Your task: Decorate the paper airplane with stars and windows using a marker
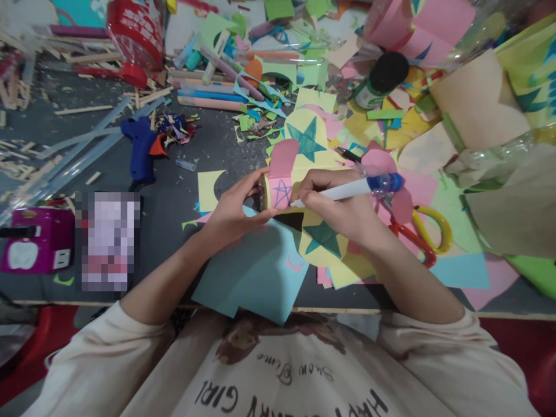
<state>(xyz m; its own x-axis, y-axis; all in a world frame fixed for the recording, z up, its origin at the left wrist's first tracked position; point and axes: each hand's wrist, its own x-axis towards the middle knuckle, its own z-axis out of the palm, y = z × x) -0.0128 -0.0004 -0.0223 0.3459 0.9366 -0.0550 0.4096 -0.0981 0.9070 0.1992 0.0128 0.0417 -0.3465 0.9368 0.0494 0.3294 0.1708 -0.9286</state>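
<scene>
Left hand [232,209]: pink-covered piece [284,159] grasped at its left and lower edges.
Right hand [343,202]: white marker [347,190] gripped near its tip, beside the blue star [282,193].
Pink-covered piece: held between both hands, over the desk [169,153].
Pink flap: judged light, easily creased; best pinched by its edges, clear of ink.
</scene>
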